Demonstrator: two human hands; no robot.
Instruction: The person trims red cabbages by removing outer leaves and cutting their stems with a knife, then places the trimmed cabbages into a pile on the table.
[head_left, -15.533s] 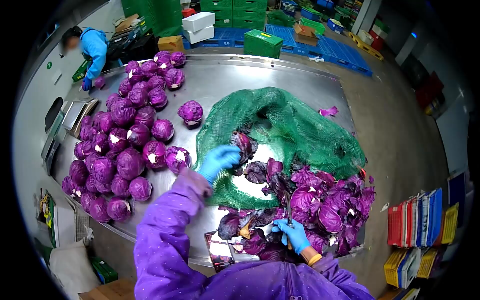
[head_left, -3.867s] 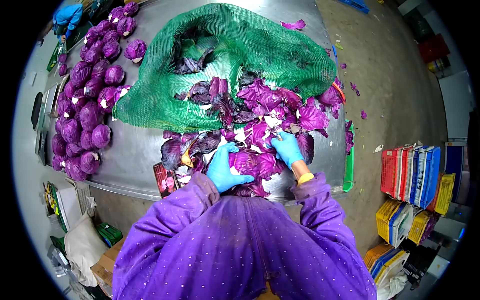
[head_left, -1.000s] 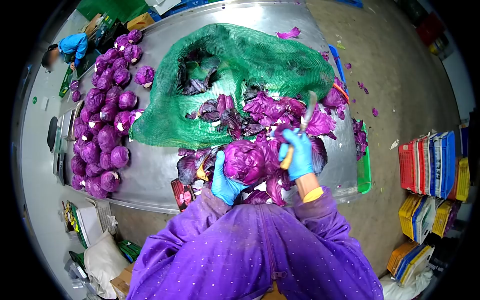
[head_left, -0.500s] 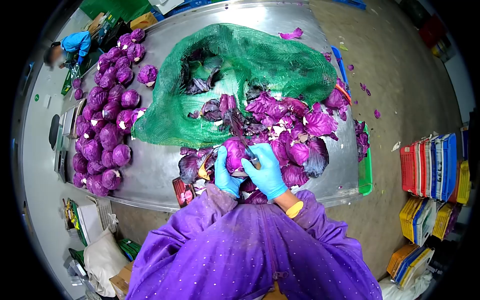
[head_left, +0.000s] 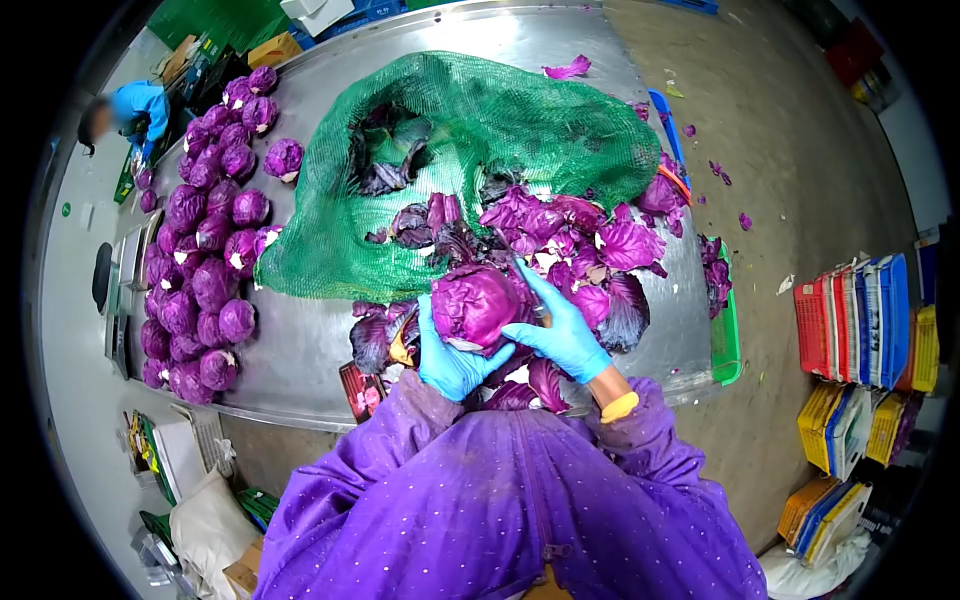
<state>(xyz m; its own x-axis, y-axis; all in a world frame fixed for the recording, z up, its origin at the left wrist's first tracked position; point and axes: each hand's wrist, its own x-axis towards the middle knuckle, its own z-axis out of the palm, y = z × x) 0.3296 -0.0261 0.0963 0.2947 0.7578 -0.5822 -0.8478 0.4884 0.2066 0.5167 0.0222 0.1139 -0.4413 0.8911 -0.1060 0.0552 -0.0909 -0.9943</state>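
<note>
The left hand (head_left: 452,368) cups the red cabbage (head_left: 474,305) from below, over loose leaves (head_left: 546,384) near the edge of the table (head_left: 300,372); the right hand (head_left: 562,340) lies at its right side, any grip there unclear. Likely dense, firm and slightly slick, it suits palm support underneath.

We're looking out of one cam here, worn on the head and facing forward and pretty steeply down over the purple top (head_left: 480,490). We're seeing the left hand (head_left: 450,362) and right hand (head_left: 568,338) from fairly close, near the middle, while this wide round view is also taking in the metal table (head_left: 310,355) and the floor (head_left: 760,110) to its right.
</note>
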